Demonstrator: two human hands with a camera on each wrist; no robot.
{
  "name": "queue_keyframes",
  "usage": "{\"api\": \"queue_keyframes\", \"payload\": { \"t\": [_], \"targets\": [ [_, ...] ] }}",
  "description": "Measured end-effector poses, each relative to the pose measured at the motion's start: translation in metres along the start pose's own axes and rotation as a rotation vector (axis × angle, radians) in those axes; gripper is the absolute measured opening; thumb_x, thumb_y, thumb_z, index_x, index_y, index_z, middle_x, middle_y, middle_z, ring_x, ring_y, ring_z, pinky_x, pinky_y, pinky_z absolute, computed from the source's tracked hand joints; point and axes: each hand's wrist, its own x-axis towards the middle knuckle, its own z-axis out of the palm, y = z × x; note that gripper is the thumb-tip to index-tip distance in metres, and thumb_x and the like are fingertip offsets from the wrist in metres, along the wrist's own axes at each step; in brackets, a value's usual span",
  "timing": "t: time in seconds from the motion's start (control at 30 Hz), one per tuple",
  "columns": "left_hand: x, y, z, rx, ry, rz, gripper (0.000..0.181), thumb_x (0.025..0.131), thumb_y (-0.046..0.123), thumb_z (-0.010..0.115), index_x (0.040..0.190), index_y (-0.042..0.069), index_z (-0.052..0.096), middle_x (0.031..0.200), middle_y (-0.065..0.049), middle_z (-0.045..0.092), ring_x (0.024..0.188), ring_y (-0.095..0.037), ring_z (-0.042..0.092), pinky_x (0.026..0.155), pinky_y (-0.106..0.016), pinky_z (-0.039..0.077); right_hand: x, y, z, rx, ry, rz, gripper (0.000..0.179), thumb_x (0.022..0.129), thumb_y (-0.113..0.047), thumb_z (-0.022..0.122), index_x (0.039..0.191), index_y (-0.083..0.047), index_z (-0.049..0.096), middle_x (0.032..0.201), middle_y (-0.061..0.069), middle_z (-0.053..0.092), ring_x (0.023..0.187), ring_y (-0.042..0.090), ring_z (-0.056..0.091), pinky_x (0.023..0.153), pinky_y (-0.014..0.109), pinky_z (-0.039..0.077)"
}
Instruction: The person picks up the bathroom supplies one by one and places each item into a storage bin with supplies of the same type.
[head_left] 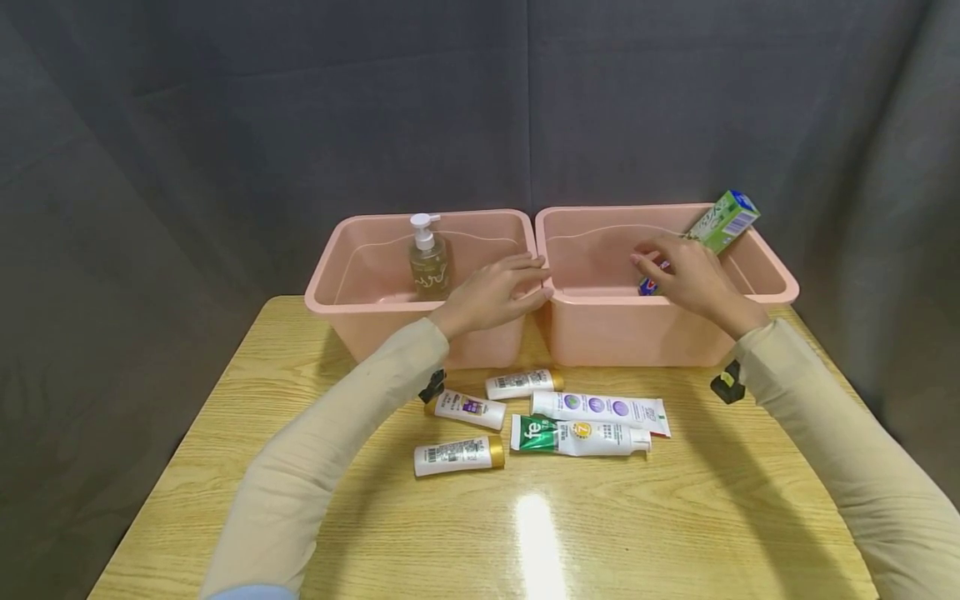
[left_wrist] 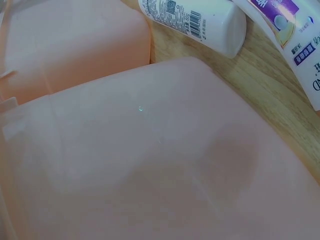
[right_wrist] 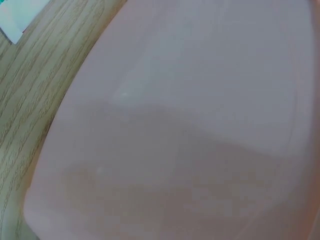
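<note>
My left hand [head_left: 498, 292] reaches over the front of the left pink bin [head_left: 420, 333], its fingers extended toward the rims where the two bins meet. Over the right pink bin [head_left: 622, 333], my right hand [head_left: 693, 279] hangs with loosely bent fingers and a gap between thumb and forefinger. Just below that hand, partly hidden by it, is a blue item [head_left: 648, 286] inside the bin. A green carton [head_left: 723, 222] leans in the back right corner, behind the hand. Inside the left bin stands a pump bottle [head_left: 430, 267] with a white top. Neither wrist view shows fingers.
Before the bins, white bottles with gold caps lie on the wooden table: one bottle [head_left: 520, 384] near the bins, another [head_left: 470, 408] lower, a third [head_left: 453, 456] nearest. Beside them lie a purple-and-white tube [head_left: 600, 408] and a green-and-white toothpaste tube [head_left: 581, 437]. A dark curtain [head_left: 337, 108] hangs behind.
</note>
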Motion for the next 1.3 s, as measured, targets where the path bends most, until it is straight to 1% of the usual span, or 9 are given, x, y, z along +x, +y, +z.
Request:
{"api": "queue_keyframes", "payload": {
  "t": [0.23,0.47,0.77,1.03,1.3],
  "targets": [
    [0.0014,-0.0014,0.0,-0.002,0.009,0.008,0.053,0.104,0.048,0.042,0.143,0.015,0.054,0.154,-0.005,0.041,0.145,-0.021,0.03,0.118,-0.039,0.024,0.0016,0.0013,-0.0001,-0.025,0.025,-0.029,0.025,0.099,-0.021,0.062,0.11,0.0,0.068,0.097,0.017,0.07,0.078,0.03,0.067,0.069,0.049,0.055],
    [0.0018,-0.0032,0.0017,0.002,0.006,0.014,0.053,0.104,0.048,0.041,0.144,0.016,0.053,0.154,-0.005,0.04,0.145,-0.023,0.03,0.118,-0.041,0.024,0.0014,0.0008,-0.0002,-0.042,0.037,-0.046,0.024,0.098,-0.021,0.063,0.11,-0.001,0.068,0.096,0.015,0.07,0.075,0.028,0.067,0.066,0.047,0.054],
    [0.0017,-0.0003,-0.001,-0.008,0.001,0.012,0.054,0.104,0.049,0.041,0.144,0.015,0.053,0.155,-0.006,0.039,0.145,-0.023,0.029,0.119,-0.04,0.023,0.0014,-0.0012,-0.0029,-0.064,0.071,-0.058,0.022,0.097,-0.02,0.063,0.109,-0.003,0.069,0.093,0.014,0.071,0.072,0.027,0.066,0.063,0.046,0.05],
    [0.0017,0.0041,-0.0031,-0.013,-0.005,0.004,0.052,0.105,0.046,0.043,0.144,0.014,0.053,0.155,-0.006,0.04,0.145,-0.023,0.03,0.119,-0.039,0.022,0.0009,-0.0007,-0.005,-0.073,0.07,-0.05,0.023,0.098,-0.022,0.063,0.111,-0.004,0.069,0.093,0.014,0.071,0.076,0.031,0.068,0.063,0.048,0.051],
    [0.0024,0.0043,-0.002,-0.015,0.003,0.005,0.05,0.105,0.044,0.044,0.143,0.014,0.054,0.154,-0.006,0.041,0.145,-0.023,0.03,0.118,-0.04,0.023,-0.0005,-0.0028,-0.0082,-0.067,0.068,-0.055,0.023,0.098,-0.022,0.064,0.113,-0.005,0.069,0.092,0.012,0.07,0.077,0.028,0.068,0.061,0.045,0.052]
  ]
}}
